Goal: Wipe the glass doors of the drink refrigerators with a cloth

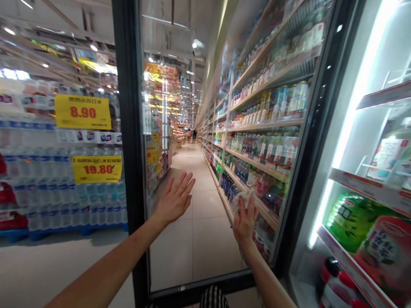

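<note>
Cloth [241, 197] at glass door [212, 248], shop aisle [192, 159]

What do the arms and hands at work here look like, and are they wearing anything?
They are a person's. The left hand and right hand have no gloves, and no sleeve shows on either forearm. I see no watch on the left wrist; around the right one, a thin dark line is too unclear to name.
</note>
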`<state>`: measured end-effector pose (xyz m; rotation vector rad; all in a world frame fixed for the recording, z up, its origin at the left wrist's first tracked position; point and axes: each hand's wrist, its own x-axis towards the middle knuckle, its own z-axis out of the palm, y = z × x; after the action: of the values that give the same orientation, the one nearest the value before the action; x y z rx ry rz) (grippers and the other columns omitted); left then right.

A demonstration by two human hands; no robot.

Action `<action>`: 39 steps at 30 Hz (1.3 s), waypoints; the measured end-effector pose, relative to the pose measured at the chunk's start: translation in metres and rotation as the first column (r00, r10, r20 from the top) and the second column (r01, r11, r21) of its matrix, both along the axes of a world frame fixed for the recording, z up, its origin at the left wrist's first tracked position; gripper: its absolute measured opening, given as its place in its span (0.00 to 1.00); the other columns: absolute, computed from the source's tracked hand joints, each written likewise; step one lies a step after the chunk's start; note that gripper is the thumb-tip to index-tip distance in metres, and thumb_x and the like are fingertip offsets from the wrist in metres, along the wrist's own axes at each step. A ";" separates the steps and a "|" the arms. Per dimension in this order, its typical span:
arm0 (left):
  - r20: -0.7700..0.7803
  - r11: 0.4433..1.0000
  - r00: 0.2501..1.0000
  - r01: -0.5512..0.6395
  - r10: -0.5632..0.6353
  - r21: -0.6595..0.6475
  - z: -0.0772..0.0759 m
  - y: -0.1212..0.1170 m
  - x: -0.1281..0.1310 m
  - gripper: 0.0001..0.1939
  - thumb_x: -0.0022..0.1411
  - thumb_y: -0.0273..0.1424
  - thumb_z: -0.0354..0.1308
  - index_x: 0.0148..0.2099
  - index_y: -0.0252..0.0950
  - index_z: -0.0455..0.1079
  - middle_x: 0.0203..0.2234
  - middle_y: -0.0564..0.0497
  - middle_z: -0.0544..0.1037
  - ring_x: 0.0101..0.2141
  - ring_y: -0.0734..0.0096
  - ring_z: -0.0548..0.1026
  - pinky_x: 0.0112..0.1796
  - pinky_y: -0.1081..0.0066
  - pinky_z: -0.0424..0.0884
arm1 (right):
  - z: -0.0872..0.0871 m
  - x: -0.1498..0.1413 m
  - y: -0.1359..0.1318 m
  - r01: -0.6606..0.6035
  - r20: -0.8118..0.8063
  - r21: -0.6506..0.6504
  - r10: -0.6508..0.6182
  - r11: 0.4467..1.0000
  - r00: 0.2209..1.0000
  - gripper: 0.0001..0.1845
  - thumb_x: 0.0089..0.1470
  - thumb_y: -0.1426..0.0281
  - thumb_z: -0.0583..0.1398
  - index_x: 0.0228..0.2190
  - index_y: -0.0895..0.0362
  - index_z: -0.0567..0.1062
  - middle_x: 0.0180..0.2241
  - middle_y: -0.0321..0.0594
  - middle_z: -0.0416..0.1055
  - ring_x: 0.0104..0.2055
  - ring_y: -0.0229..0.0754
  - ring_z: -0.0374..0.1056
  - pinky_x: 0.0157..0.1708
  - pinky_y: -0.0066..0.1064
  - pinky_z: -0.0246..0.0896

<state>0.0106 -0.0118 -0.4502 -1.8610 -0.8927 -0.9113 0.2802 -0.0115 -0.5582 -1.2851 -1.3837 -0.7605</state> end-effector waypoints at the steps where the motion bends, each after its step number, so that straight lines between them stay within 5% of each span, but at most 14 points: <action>1: 0.005 1.000 1.000 0.001 -0.001 0.000 -0.001 0.000 0.000 0.31 0.58 0.31 0.49 0.63 0.39 0.46 0.57 0.46 0.60 0.60 0.66 0.51 0.59 0.58 0.41 | -0.004 -0.010 -0.002 -0.056 0.115 -0.027 0.059 0.998 0.992 0.29 0.54 0.72 0.50 0.58 0.51 0.53 0.63 0.47 0.40 0.64 0.53 0.40 0.56 0.55 0.45; 5: -0.010 1.000 1.000 0.006 -0.006 -0.003 0.000 -0.001 -0.001 0.31 0.59 0.31 0.49 0.63 0.39 0.46 0.57 0.46 0.60 0.60 0.67 0.51 0.60 0.59 0.41 | -0.006 -0.002 0.002 -0.072 0.181 -0.016 0.073 0.997 0.981 0.27 0.54 0.72 0.50 0.55 0.50 0.59 0.63 0.46 0.42 0.63 0.51 0.44 0.57 0.53 0.41; 7: -0.016 1.000 1.000 0.003 -0.003 -0.007 0.000 -0.002 -0.002 0.31 0.59 0.31 0.50 0.63 0.39 0.46 0.57 0.46 0.59 0.60 0.67 0.50 0.59 0.59 0.41 | 0.005 0.030 0.013 0.038 -0.050 0.042 -0.036 0.998 0.998 0.26 0.55 0.70 0.48 0.56 0.53 0.58 0.63 0.49 0.42 0.63 0.53 0.44 0.55 0.56 0.42; 11: 0.004 1.000 1.000 0.001 -0.001 -0.013 -0.002 -0.002 0.000 0.31 0.59 0.31 0.50 0.63 0.40 0.45 0.57 0.47 0.59 0.60 0.66 0.51 0.59 0.58 0.42 | 0.036 0.069 0.028 0.193 -0.429 0.071 -0.144 0.979 0.892 0.28 0.55 0.67 0.45 0.57 0.59 0.55 0.62 0.56 0.40 0.62 0.58 0.42 0.52 0.60 0.45; 15: 0.020 1.000 1.000 0.017 -0.017 -0.008 -0.003 0.000 0.001 0.31 0.59 0.31 0.49 0.63 0.40 0.44 0.57 0.46 0.59 0.59 0.65 0.53 0.59 0.57 0.43 | 0.043 0.031 0.020 0.038 -0.060 0.096 -0.033 0.995 0.998 0.28 0.54 0.69 0.49 0.57 0.55 0.56 0.64 0.50 0.37 0.63 0.55 0.40 0.55 0.55 0.43; 19: 0.020 0.999 0.999 0.028 -0.027 -0.019 -0.003 0.002 0.001 0.32 0.59 0.31 0.49 0.63 0.40 0.44 0.58 0.45 0.58 0.59 0.63 0.52 0.59 0.56 0.43 | 0.039 0.021 0.014 -0.092 0.273 0.055 0.074 0.994 0.959 0.26 0.52 0.71 0.52 0.54 0.50 0.61 0.63 0.44 0.42 0.63 0.51 0.43 0.58 0.52 0.39; 22: 0.021 0.999 0.999 0.037 -0.036 -0.023 -0.004 0.002 0.000 0.31 0.59 0.32 0.49 0.63 0.40 0.45 0.58 0.45 0.58 0.60 0.63 0.52 0.59 0.56 0.43 | 0.053 0.058 0.024 0.058 -0.055 0.098 -0.052 0.993 0.997 0.25 0.55 0.70 0.49 0.55 0.53 0.60 0.62 0.49 0.44 0.62 0.52 0.45 0.57 0.56 0.40; 24: 0.021 0.998 0.998 0.052 -0.052 -0.017 -0.004 0.002 -0.001 0.31 0.59 0.32 0.49 0.63 0.40 0.46 0.58 0.45 0.59 0.59 0.63 0.52 0.59 0.56 0.43 | 0.071 0.076 0.032 0.169 -0.362 0.113 -0.118 0.979 0.925 0.27 0.55 0.68 0.46 0.57 0.57 0.57 0.62 0.54 0.43 0.63 0.54 0.43 0.55 0.58 0.43; 26: 0.022 0.998 0.997 0.070 -0.070 -0.010 -0.001 0.000 0.000 0.30 0.59 0.32 0.49 0.63 0.39 0.46 0.57 0.45 0.59 0.59 0.64 0.53 0.59 0.57 0.43 | 0.088 0.075 0.035 0.198 -0.460 0.132 -0.117 0.971 0.880 0.27 0.55 0.67 0.45 0.57 0.58 0.56 0.62 0.55 0.42 0.63 0.55 0.42 0.54 0.57 0.44; 29: 0.022 0.997 0.996 0.082 -0.082 0.011 0.018 -0.002 0.008 0.31 0.59 0.33 0.49 0.63 0.40 0.45 0.58 0.44 0.58 0.59 0.64 0.52 0.59 0.57 0.43 | 0.099 0.047 0.032 0.080 -0.158 0.154 -0.055 0.985 0.986 0.26 0.55 0.67 0.46 0.56 0.53 0.58 0.63 0.48 0.41 0.64 0.51 0.41 0.56 0.53 0.43; 31: 0.031 0.996 0.996 0.081 -0.083 0.044 0.039 -0.002 0.015 0.32 0.59 0.33 0.49 0.64 0.40 0.43 0.59 0.45 0.56 0.60 0.64 0.51 0.59 0.57 0.43 | 0.100 0.034 0.029 -0.017 0.116 0.126 0.003 0.992 0.993 0.25 0.54 0.68 0.49 0.54 0.50 0.61 0.63 0.43 0.42 0.64 0.48 0.41 0.58 0.50 0.40; 33: 0.041 0.994 0.996 0.071 -0.074 0.079 0.062 0.000 0.020 0.32 0.59 0.33 0.49 0.64 0.39 0.43 0.60 0.45 0.54 0.60 0.63 0.49 0.59 0.56 0.42 | 0.101 0.040 0.029 -0.034 0.205 0.115 0.010 0.993 0.979 0.25 0.53 0.69 0.50 0.54 0.48 0.62 0.62 0.41 0.45 0.63 0.47 0.43 0.59 0.49 0.38; 36: 0.063 0.991 0.997 0.041 -0.049 0.124 0.087 0.006 0.022 0.32 0.60 0.33 0.48 0.64 0.39 0.41 0.61 0.44 0.51 0.61 0.61 0.47 0.58 0.53 0.42 | 0.115 0.075 0.037 0.113 -0.131 0.158 -0.093 0.981 0.987 0.26 0.54 0.69 0.47 0.55 0.51 0.59 0.62 0.47 0.46 0.62 0.50 0.46 0.56 0.54 0.41; 39: 0.077 0.991 0.997 0.015 -0.026 0.130 0.093 0.012 0.017 0.32 0.60 0.33 0.48 0.64 0.39 0.40 0.61 0.44 0.50 0.61 0.61 0.47 0.58 0.53 0.42 | 0.137 0.094 0.045 0.229 -0.470 0.166 -0.127 0.959 0.873 0.27 0.55 0.68 0.45 0.56 0.58 0.58 0.61 0.55 0.44 0.62 0.56 0.45 0.52 0.56 0.46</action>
<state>0.0271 0.0003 -0.3575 -1.7367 -0.8432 -1.0372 0.3746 0.0336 -0.4207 -1.3238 -0.7867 -0.6572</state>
